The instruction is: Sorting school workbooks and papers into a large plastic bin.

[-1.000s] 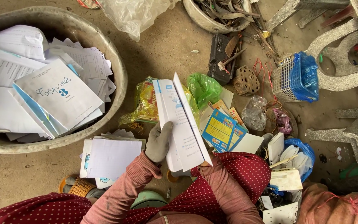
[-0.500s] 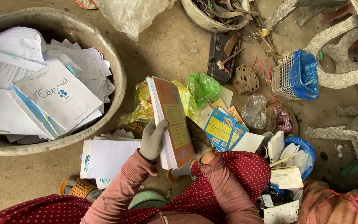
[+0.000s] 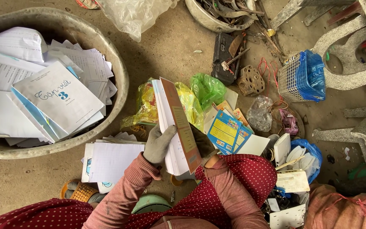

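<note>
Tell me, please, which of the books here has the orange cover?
It is the thick book held upright in the gloved left hand; the booklets in the basin are white and the one on the ground is blue.

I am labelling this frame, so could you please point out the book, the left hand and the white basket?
book [image 3: 186, 127], head view, on its orange cover.
left hand [image 3: 158, 144], head view, on the back of the grey glove.
white basket [image 3: 288, 79], head view, on its mesh wall.

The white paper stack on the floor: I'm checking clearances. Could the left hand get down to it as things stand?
Probably yes: the paper stack lies uncovered just beside the left hand, but that hand holds the book.
</note>
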